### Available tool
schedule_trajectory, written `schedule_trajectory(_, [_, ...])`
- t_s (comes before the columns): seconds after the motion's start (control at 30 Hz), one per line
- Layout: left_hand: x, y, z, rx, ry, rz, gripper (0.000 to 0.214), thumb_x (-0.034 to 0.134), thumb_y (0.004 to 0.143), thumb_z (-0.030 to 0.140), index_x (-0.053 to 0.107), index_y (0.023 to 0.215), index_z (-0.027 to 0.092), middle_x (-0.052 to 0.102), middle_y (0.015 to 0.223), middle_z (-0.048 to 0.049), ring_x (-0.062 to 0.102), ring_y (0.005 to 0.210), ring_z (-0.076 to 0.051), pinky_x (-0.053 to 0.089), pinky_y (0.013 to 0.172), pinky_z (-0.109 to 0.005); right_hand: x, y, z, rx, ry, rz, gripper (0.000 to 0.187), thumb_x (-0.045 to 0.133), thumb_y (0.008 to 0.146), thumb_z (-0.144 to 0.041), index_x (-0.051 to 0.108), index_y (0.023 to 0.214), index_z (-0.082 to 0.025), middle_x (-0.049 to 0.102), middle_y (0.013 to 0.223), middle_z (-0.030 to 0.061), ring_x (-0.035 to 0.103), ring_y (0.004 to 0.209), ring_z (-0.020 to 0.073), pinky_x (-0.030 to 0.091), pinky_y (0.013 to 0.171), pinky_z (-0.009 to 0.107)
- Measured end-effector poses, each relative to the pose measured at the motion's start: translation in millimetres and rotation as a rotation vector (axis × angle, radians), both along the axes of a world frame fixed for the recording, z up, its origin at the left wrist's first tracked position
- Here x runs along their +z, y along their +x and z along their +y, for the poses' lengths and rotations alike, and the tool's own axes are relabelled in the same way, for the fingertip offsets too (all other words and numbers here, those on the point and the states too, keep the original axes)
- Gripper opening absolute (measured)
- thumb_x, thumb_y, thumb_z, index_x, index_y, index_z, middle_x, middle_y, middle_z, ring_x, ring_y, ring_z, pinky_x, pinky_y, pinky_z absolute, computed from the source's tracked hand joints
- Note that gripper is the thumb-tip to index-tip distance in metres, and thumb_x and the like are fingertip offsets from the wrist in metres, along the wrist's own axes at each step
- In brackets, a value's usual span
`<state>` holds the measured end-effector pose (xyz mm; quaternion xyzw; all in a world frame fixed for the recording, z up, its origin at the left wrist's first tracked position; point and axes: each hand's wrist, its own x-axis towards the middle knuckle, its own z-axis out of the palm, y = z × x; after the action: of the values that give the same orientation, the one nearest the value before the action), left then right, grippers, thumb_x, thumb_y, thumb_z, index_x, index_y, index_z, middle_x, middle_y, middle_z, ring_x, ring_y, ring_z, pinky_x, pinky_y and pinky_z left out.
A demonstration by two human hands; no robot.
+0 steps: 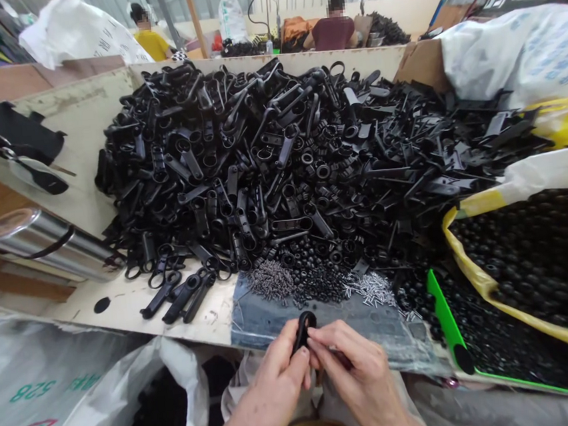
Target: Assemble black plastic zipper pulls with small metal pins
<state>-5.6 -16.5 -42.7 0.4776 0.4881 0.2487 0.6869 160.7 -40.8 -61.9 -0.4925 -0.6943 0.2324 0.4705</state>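
Close to the table's front edge, my left hand [281, 367] is closed around a black ring-ended plastic handle [305, 321], its ring end pointing up. My right hand [355, 357] is pinched against the handle's right side; whatever sits between those fingertips is hidden. Just beyond both hands lies a dark blue-grey mat [274, 318]. On it are small brownish metal pieces [271, 280], small black round parts [315, 277] and silver pins [372, 289]. Several similar black handles [184, 296] lie apart on the table to the left.
A big heap of black plastic parts [238, 150] fills the table's back. At left stands a steel flask [50, 235], tilted. A yellow-rimmed sack [476, 281] and green-edged tray [445, 318] hold black parts at right. An open white sack [125, 396] is below left. Two people sit beyond.
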Motion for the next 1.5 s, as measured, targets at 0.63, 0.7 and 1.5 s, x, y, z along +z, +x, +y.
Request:
schedule_trajectory(0.63, [-25.4, -6, -2, 0.081, 0.116, 0.074, 0.048, 0.058, 0.096, 0.052, 0.066, 0.132, 0.021, 0.061, 0.079, -0.0012, 0.050, 0.072, -0.017, 0.044, 0.065, -0.026, 3.3, 21, -16, 0.115, -0.143, -0.301, 0.034, 0.034, 0.108, -0.017, 0.059, 0.130, -0.022, 0.080, 0.103, 0.0068, 0.079, 0.084, 0.0183, 0.060, 0.075, 0.023])
schedule_trajectory(0.7, [-26.3, -6, -3, 0.077, 0.112, 0.067, 0.047, 0.058, 0.096, 0.052, 0.067, 0.131, 0.022, 0.061, 0.081, -0.0017, 0.051, 0.074, -0.017, 0.044, 0.065, -0.026, 4.9, 18, -14, 0.134, -0.205, -0.267, 0.033, 0.036, 0.107, -0.017, 0.062, 0.128, -0.021, 0.080, 0.104, 0.0067, 0.079, 0.086, 0.0186, 0.060, 0.075, 0.022])
schedule_trajectory(1.5, [-21.4, 4, 4, 0.053, 0.104, 0.066, 0.041, 0.052, 0.098, 0.055, 0.064, 0.110, 0.018, 0.045, 0.068, 0.0050, 0.037, 0.061, -0.013, 0.031, 0.052, -0.023, 7.9, 7, -9, 0.056, -0.339, -0.552, 0.041, 0.047, 0.096, -0.009, 0.064, 0.130, -0.024, 0.082, 0.091, 0.0040, 0.080, 0.074, 0.0202, 0.054, 0.059, 0.021])
